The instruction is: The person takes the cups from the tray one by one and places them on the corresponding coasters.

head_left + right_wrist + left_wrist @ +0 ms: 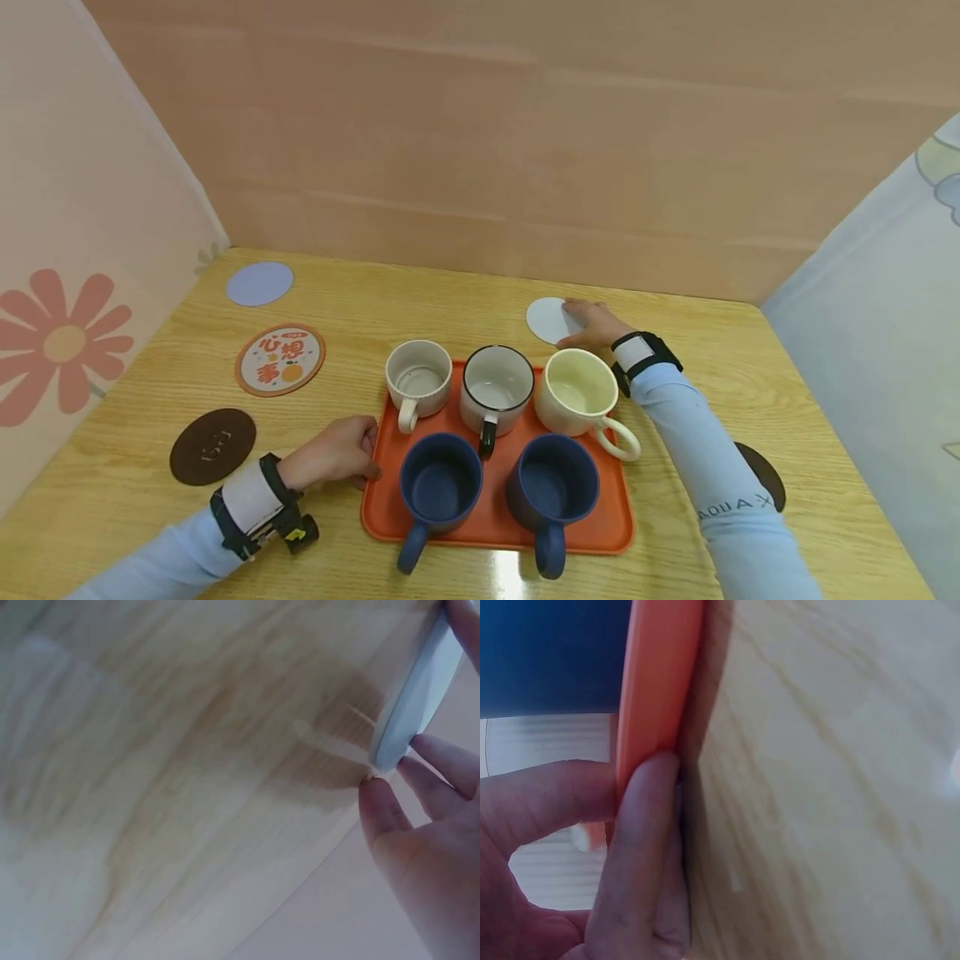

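Left of centre in the lower half of the frame, the left hand (335,452) pinches the rim of an orange tray (611,510) between thumb and fingers; right of centre, mid-frame, the right hand (592,323) grips a white coaster (544,321) by its edge on the wooden worktop (420,308). We count five mugs aboard: two blue mugs (441,483) (552,483) at the bottom, with a ribbed white mug (418,379), a black-rimmed mug (497,387) and a cream mug (579,392) above them. For a sure hold on so thin a disc, we favour fingertips low against its edge, thumb opposing. With the right wristband (642,357) just beside the cream mug, we advise a raised forearm. We judge a level, steady tray the left hand's best contribution, since the blue handles overhang the bottom rim.
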A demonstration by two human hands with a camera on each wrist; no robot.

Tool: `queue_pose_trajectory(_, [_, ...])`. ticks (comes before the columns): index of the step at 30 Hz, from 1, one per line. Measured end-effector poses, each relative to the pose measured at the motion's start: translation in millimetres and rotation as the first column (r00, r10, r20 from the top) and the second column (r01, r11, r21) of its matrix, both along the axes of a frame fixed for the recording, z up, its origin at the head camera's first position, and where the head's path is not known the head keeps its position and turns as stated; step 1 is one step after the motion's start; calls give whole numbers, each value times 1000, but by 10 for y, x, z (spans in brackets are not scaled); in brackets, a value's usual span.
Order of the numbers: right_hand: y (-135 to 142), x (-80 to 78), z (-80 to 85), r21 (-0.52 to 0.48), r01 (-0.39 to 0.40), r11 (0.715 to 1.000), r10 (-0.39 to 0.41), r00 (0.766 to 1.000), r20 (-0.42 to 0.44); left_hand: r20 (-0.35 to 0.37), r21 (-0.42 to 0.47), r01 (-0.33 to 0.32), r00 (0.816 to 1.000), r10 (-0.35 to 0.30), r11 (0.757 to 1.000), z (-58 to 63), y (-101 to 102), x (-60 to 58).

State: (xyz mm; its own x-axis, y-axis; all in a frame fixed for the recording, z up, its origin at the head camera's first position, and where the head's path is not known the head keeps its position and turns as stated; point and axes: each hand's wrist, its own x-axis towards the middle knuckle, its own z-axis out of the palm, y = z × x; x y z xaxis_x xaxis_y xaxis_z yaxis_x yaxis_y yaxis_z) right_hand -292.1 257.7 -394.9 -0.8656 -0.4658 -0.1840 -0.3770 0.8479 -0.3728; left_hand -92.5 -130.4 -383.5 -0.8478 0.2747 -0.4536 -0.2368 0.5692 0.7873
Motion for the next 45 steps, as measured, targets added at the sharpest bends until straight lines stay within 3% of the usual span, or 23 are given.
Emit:
queue_pose_trajectory(6, [-29,-17,4,-51,-5,999,5,1000,4,1,-22,-17,1000,17,1000,-7,19,0])
queue_pose_trajectory(13, [-53,3,38,-97,51,994,-48,998,39,1,-15,-31,1000,31,999,-21,23,3])
queue_pose_trajectory(20, [48,97,329,-138,72,988,-67,997,41,15,-15,-40,999,41,999,-26,21,-8])
queue_pose_trajectory(27, [274,205,514,-65,37,997,-37,999,15,13,-1,-50,999,50,999,-31,22,-32])
queue_pose_trajectory(40, [594,359,449,-11,26,1000,-25,998,54,24,-6,-53,998,53,999,-53,44,-71])
queue_pose_trajectory(45, [654,439,467,31,1,1000,-1,1000,19,28,-14,-56,998,57,998,-57,43,-67])
